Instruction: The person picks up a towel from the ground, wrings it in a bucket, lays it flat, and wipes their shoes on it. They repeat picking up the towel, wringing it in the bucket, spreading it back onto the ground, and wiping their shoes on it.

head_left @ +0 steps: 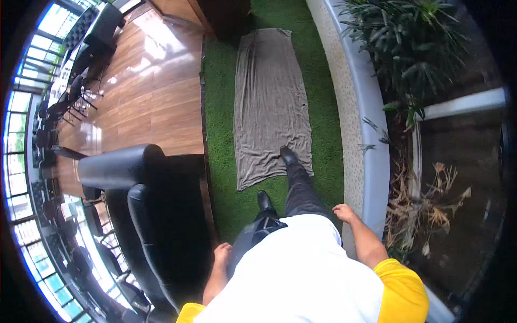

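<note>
My left hand (222, 253) hangs at my left hip beside the black sofa, its fingers curled in with nothing seen in them. On the other side, my right hand (343, 212) is held out from my hip near the low wall, closed in a loose fist that shows no object. A grey-brown blanket (272, 97) lies spread lengthwise on the green artificial grass (219, 124), wrinkled at its near end. My right shoe (288, 155) is on the blanket's near edge. My left shoe (264, 200) stands on the grass just short of it.
Close on my left is a black leather sofa (121, 167), with glossy wooden flooring (156, 102) beyond. Along my right runs a low planter wall (371, 161), with leafy plants (404, 48) and dried stalks (425, 210). A brown wooden cabinet-like piece (223, 16) stands at the far end.
</note>
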The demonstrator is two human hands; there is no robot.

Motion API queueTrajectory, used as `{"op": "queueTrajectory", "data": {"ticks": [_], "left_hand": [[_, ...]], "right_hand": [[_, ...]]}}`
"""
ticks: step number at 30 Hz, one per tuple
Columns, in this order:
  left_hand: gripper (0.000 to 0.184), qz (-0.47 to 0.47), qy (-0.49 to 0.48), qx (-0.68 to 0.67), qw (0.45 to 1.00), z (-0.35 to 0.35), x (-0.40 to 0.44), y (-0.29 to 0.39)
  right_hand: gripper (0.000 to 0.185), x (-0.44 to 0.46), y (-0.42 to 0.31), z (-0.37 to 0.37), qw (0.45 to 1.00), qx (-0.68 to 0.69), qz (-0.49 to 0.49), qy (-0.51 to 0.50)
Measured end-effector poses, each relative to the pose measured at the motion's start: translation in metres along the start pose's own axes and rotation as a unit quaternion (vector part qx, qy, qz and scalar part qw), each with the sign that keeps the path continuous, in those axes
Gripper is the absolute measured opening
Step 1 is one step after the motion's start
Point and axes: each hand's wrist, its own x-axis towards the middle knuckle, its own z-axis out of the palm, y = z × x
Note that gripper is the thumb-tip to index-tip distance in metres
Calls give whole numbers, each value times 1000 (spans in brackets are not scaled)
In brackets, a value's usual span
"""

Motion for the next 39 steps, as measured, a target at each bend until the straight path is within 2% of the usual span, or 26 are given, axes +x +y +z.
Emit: {"op": "queueTrajectory", "data": {"ticks": [1,2,3,5,8,9,10,11,12,15,16,17,19,20,23,24,26,27,28,29,32,36,39], "left_hand": [[34,-16,6,-20,1000,11,-13,21],[34,-32,11,-56,998,19,-28,37],[34,-20,19,-134,991,25,-23,30],[31,-47,28,-145,988,43,-50,46],[27,-18,41,-104,994,63,-42,22],[27,-12,28,-119,992,69,-39,15],[27,-7,15,-134,991,76,-42,15],[27,1,0,-149,989,83,-41,16],[27,-8,17,-132,991,93,-37,18],[24,3,-6,-2,1000,116,-86,116],[24,-33,-15,-128,991,121,-56,90],[28,-55,-84,-115,988,117,-36,85],[30,-49,9,-213,976,130,-52,119],[31,-46,28,-223,973,130,-61,130],[31,-49,61,-247,966,139,-78,131],[31,-58,59,-252,964,141,-85,112],[32,-90,52,-232,967,144,-98,75],[29,-93,52,-186,977,148,-98,53],[27,-109,44,-209,971,152,-82,-1],[25,-126,36,-232,964,156,-68,-39],[21,-152,55,-242,957,155,-89,-22],[19,-111,40,-334,935,137,-64,-2],[24,-94,61,-351,930,108,-66,70]], "right_hand": [[27,17,11,-11,1000,5,-11,-14],[28,26,17,-24,997,-40,-64,-1],[28,40,20,-40,999,-36,-30,-26],[28,51,13,-75,996,-26,47,-73],[29,78,-2,-120,997,-63,3,-42],[29,87,-1,-128,997,-66,-7,-38],[29,91,-7,-137,992,-107,-70,-1],[29,98,-15,-146,993,-100,-57,-18],[29,104,-23,-154,994,-92,-45,-33],[30,99,-42,-159,999,-28,-3,-43],[30,99,-52,-172,999,-11,5,-38],[30,100,-63,-188,998,-21,16,-61],[30,98,-86,-204,991,-37,38,-120],[30,98,-103,-216,988,-60,69,-127],[30,147,-90,-234,953,-265,-54,-138],[31,185,-61,-229,887,-408,-134,-170],[28,179,-71,-230,968,-201,-84,-127],[27,180,-84,-236,989,-95,-63,-96],[26,158,-121,-243,993,-41,7,-111],[27,159,-124,-246,992,-50,5,-117],[27,157,-127,-243,988,-83,5,-130],[28,166,-147,-238,980,-144,48,-126],[28,161,-195,-235,974,-179,56,-126]]}}
